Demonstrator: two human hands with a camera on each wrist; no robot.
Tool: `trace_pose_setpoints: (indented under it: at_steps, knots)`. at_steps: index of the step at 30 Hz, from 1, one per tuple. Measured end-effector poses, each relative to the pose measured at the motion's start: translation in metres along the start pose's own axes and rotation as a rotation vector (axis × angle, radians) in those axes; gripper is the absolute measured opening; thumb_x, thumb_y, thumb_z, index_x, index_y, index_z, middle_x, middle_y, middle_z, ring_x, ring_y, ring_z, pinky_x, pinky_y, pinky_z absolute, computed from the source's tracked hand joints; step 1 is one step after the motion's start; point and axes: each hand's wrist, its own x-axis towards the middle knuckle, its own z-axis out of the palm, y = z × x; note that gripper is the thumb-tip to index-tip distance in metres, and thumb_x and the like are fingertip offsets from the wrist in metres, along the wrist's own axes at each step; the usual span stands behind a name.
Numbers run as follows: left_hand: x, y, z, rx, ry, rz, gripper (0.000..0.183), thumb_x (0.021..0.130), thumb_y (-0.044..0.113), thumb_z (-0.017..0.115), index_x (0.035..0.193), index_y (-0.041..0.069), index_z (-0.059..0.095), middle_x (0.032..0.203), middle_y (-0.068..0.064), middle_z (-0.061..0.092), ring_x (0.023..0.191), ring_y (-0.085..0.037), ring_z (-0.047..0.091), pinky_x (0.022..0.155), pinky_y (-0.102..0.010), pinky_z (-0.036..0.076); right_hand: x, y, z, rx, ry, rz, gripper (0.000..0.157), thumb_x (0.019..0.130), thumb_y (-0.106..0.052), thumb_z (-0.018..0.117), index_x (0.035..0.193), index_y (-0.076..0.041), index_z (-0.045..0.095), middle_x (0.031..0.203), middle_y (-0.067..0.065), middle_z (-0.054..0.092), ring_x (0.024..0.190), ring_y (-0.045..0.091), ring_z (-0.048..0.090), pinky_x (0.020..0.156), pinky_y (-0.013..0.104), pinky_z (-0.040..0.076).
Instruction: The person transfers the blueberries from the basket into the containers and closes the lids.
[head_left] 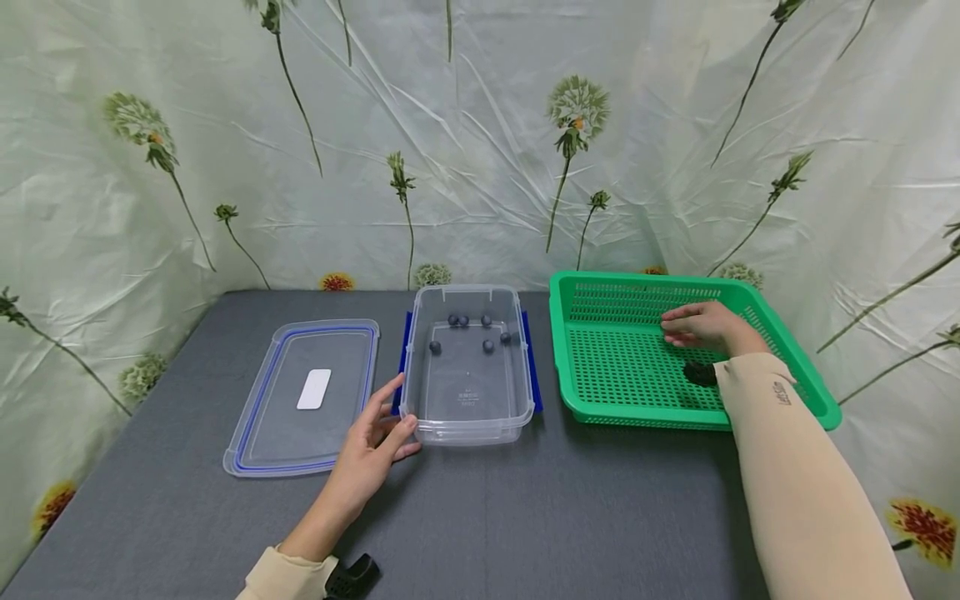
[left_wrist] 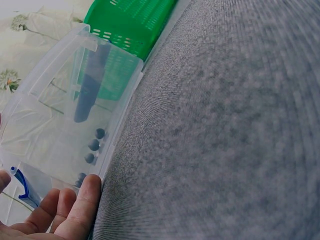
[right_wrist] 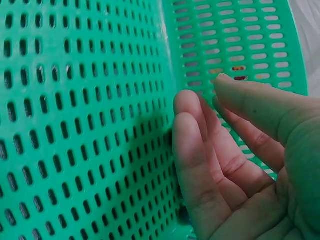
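A clear plastic food container with blue side latches holds several blueberries on its floor. My left hand holds the container's near left corner, thumb at the rim and fingers along the side; the left wrist view shows fingertips against its wall. My right hand is inside a green perforated basket, near its right part. In the right wrist view its fingers are loosely bent, thumb apart, with nothing visible between them. A small dark shape shows partly behind this hand; its kind is unclear.
The container's clear lid, with a blue seal and a white label, lies flat left of the container. Everything stands on a grey cloth-covered table. Behind hangs a flower-printed curtain.
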Motion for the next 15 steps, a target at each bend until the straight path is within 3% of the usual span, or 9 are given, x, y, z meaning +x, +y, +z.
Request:
trace_pose_setpoints:
  at_steps: [15]
  knots:
    - [0.0011, -0.0015, -0.0005, 0.006, 0.001, 0.000, 0.064, 0.109, 0.019, 0.066, 0.166, 0.030, 0.039, 0.148, -0.026, 0.045, 0.121, -0.037, 0.063, 0.092, -0.037, 0.068, -0.0043, 0.0081, -0.0024, -0.069, 0.027, 0.061, 0.055, 0.114, -0.014, 0.052, 0.157, 0.015, 0.036, 0.105, -0.002, 0.071, 0.088, 0.002, 0.070, 0.083, 0.021, 0.064]
